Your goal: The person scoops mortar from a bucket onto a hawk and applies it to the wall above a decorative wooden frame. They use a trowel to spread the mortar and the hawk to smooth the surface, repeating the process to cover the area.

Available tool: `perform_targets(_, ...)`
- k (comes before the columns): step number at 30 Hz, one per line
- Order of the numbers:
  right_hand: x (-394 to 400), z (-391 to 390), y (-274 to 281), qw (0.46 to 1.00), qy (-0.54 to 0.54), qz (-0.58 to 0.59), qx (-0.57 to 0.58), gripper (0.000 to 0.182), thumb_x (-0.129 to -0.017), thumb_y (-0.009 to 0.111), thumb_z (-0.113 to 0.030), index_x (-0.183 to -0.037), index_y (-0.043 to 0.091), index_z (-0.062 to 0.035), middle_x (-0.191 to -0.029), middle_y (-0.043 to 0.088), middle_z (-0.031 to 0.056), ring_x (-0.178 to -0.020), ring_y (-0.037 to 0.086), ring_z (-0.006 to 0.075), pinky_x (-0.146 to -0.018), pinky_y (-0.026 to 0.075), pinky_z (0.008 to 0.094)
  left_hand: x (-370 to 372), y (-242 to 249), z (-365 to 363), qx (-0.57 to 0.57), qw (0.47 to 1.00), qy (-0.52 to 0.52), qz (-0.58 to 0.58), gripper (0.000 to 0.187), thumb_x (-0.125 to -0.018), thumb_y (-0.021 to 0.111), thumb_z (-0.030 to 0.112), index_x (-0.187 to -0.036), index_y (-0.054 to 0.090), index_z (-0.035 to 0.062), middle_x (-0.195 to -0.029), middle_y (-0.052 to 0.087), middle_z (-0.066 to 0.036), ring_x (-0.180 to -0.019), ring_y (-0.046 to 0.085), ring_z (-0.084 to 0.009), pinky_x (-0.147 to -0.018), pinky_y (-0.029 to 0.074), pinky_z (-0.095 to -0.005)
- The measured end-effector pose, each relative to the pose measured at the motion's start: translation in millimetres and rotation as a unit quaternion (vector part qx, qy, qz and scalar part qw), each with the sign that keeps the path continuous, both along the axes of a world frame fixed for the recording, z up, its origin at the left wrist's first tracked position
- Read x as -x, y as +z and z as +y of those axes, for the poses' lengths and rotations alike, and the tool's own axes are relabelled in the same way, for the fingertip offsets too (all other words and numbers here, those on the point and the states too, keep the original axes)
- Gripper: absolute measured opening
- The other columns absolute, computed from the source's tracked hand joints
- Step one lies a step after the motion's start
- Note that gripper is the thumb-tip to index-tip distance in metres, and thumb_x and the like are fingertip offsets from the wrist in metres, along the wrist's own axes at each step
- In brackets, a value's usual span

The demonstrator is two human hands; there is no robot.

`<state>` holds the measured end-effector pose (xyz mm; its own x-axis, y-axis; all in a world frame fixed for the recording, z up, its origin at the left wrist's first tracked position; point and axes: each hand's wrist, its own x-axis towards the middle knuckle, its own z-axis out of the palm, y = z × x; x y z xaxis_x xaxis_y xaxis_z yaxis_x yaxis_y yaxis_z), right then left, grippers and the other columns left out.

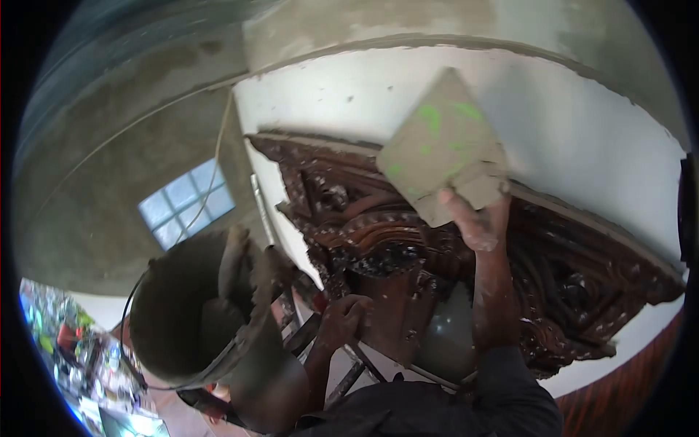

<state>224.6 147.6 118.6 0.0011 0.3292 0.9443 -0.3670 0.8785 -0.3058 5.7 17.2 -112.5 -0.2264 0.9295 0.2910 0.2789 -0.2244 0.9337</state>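
Observation:
My right hand [480,226] is wrapped round the grip of a plastering float [437,142], a flat square board caked in grey mortar with green showing through. The float lies over the white wall band [320,102], just above the carved wooden panel [408,226]. Lower down, my left hand [344,320] is closed beside dark metal bars; I cannot tell what its fingers hold. Left of it hangs a mortar-crusted bucket [182,320] with a wire handle, tilted towards me, a mortar-coated object inside.
Rough grey plaster [109,189] covers the wall at the left, around a glass-block window [188,204]. A thin cable [218,160] dangles across it. Dark ladder-like bars [348,379] stand below my left hand. Far below at the left is a cluttered floor area [80,349].

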Motion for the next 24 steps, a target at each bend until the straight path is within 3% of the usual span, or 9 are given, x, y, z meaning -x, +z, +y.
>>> perform_targets(3, 38, -31, 31, 0.974, 0.003, -0.186, -0.127, 0.04, -0.079, 0.073, -0.002, -0.115, 0.056, 0.0004, -0.096, 0.065, 0.0071, -0.086, 0.064, 0.0161, -0.077, 0.055, 0.032, -2, 30, -18, 0.004, 0.999, 0.034, 0.038, 0.029, -0.098, 0.056, 0.019, -0.115, 0.06, -0.0044, -0.095, 0.069, -0.01, -0.088, 0.066, -0.0144, -0.078, 0.052, -0.0279)
perform_targets(5, 77, -44, 51, 0.939, 0.026, -0.224, -0.258, 0.04, -0.079, 0.075, -0.008, -0.114, 0.058, -0.0031, -0.093, 0.066, 0.0076, -0.085, 0.066, 0.0184, -0.075, 0.057, 0.0331, -13, 59, -42, -0.006, 0.997, 0.078, 0.023, 0.028, -0.099, 0.055, 0.019, -0.111, 0.062, -0.0044, -0.093, 0.069, -0.01, -0.085, 0.066, -0.0139, -0.077, 0.052, -0.0281)
perform_targets(6, 96, -49, 60, 0.915, 0.036, -0.239, -0.323, 0.04, -0.078, 0.076, -0.011, -0.114, 0.059, -0.0048, -0.091, 0.066, 0.0079, -0.085, 0.066, 0.0195, -0.074, 0.058, 0.0336, -14, 69, -52, 0.028, 0.995, 0.093, 0.011, 0.024, -0.097, 0.057, 0.019, -0.112, 0.065, 0.0021, -0.096, 0.07, -0.01, -0.087, 0.066, -0.0169, -0.076, 0.051, -0.0286)
perform_targets(10, 157, -92, 74, 0.821, 0.063, -0.263, -0.503, 0.035, -0.083, 0.069, -0.012, -0.117, 0.06, -0.0109, -0.093, 0.067, 0.0079, -0.086, 0.068, 0.0221, -0.07, 0.059, 0.0355, -13, 83, -68, -0.085, 0.973, 0.186, 0.112, 0.02, -0.095, 0.06, 0.015, -0.11, 0.066, 0.0031, -0.1, 0.068, -0.015, -0.094, 0.066, -0.0222, -0.082, 0.051, -0.0308)
perform_targets(13, 181, -127, 71, 0.769, 0.01, -0.29, -0.569, 0.027, -0.087, 0.062, -0.01, -0.114, 0.063, -0.0126, -0.091, 0.068, 0.008, -0.083, 0.069, 0.0241, -0.07, 0.059, 0.0367, -5, 71, -66, -0.143, 0.947, 0.214, 0.194, 0.017, -0.094, 0.059, 0.012, -0.107, 0.067, 0.0038, -0.101, 0.068, -0.017, -0.095, 0.067, -0.0267, -0.083, 0.051, -0.0326)
perform_targets(18, 210, -171, 62, 0.664, 0.029, -0.438, -0.605, 0.017, -0.086, 0.056, -0.015, -0.098, 0.068, -0.0105, -0.084, 0.07, 0.0131, -0.083, 0.07, 0.0302, -0.074, 0.057, 0.0402, -4, 47, -79, -0.146, 0.955, 0.21, 0.151, 0.021, -0.09, 0.065, 0.008, -0.11, 0.065, 0.0051, -0.099, 0.069, -0.015, -0.091, 0.068, -0.0256, -0.079, 0.053, -0.0342)
perform_targets(21, 229, -181, 63, 0.616, 0.042, -0.525, -0.586, 0.018, -0.084, 0.056, -0.016, -0.095, 0.069, -0.012, -0.086, 0.071, 0.0131, -0.088, 0.069, 0.0332, -0.078, 0.055, 0.0438, -14, 71, -112, -0.14, 0.969, 0.167, 0.118, 0.014, -0.09, 0.063, 0.003, -0.103, 0.068, 0.002, -0.099, 0.071, -0.011, -0.094, 0.068, -0.0193, -0.084, 0.051, -0.0299)
perform_targets(24, 243, -187, 59, 0.574, 0.024, -0.585, -0.573, 0.023, -0.08, 0.06, -0.009, -0.101, 0.07, -0.0129, -0.093, 0.071, 0.0127, -0.093, 0.068, 0.0327, -0.083, 0.054, 0.0426, -23, 97, -150, -0.169, 0.968, 0.163, 0.093, 0.02, -0.081, 0.068, -0.001, -0.101, 0.069, 0.0012, -0.097, 0.071, -0.014, -0.089, 0.069, -0.0238, -0.08, 0.053, -0.032)
